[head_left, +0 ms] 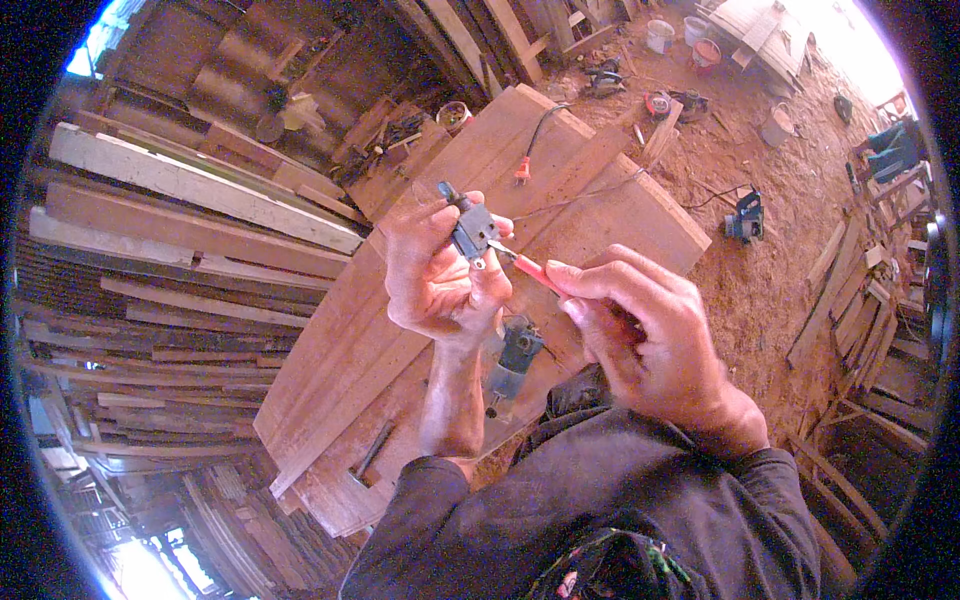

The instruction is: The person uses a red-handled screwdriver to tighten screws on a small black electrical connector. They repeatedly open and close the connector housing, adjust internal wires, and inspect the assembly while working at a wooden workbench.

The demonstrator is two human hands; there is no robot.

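Note:
My left hand (437,275) is raised over the planks, its fingers closed around a small grey box-shaped part (472,232) that looks like a power-tool switch. A bluish piece sticks out of its upper end. From the right, my right hand (655,325) pinches a small screwdriver (538,272) by its red handle. The screwdriver's thin tip meets the side of the grey part; whether it sits in a hole or screw, I cannot tell. Below my hands lies a grey power tool body (513,362), partly hidden by my left forearm.
Wide planks (350,365) form the work surface, with a dark hammer-like tool (372,453) near the front left. A cord with an orange-red plug (523,171) lies beyond my hands. Stacked boards (230,255) fill the left side. A blue power tool (745,217) rests on the dusty ground.

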